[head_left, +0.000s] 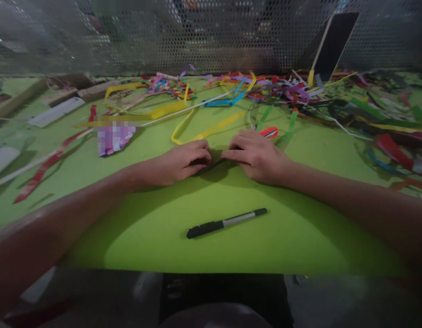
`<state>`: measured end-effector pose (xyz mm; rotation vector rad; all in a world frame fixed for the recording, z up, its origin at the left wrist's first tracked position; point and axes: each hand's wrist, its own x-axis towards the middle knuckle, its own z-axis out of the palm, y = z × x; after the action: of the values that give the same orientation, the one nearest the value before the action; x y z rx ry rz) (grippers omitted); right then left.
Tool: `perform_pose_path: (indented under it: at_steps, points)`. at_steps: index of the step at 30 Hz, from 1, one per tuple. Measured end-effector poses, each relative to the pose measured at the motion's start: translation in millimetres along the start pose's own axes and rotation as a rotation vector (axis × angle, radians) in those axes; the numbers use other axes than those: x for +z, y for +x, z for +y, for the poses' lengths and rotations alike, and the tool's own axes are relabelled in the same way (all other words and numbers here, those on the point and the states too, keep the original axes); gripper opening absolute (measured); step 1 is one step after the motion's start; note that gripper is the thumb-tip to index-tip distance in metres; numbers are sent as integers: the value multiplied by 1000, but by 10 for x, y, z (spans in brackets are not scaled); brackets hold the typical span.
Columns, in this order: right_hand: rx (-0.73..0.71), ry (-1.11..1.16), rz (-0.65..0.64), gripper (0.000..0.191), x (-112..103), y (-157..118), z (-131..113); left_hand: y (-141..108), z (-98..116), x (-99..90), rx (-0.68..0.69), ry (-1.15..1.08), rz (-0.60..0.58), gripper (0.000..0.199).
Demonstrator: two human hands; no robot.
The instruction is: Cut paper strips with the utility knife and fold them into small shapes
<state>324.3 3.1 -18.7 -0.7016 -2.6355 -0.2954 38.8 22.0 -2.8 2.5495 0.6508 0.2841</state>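
A thin dark strip (213, 165) lies low over the green table (146, 241), between my two hands. My left hand (185, 163) has its fingers closed on the strip's left end. The fingers of my right hand (255, 156) are bent and pressed together at its right end. Just behind my right hand an orange-red cutter (270, 132) shows, partly hidden by the hand. Nearer the front edge lies a black and grey marker pen (228, 223), touched by neither hand.
Coloured strips (228, 101) are strewn along the back. A purple and white piece (115, 139) with a long stick lies at left, near a red strip (47, 168). A dark panel (336, 43) stands at the back right, before a perforated metal screen (211, 36).
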Motion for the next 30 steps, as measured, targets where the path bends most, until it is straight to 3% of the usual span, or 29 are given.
perform_pose_path:
  at_steps: [3,23,30]
  points:
    - [-53,-17,79,36,18,-12,12,-1,14,-8,-2,6,-9,18]
    - [0,-8,-42,39,-14,36,-23,-13,19,-14,22,-2,0,17]
    - [-57,1,-10,37,3,30,-4,-12,16,-18,19,12,-11,19]
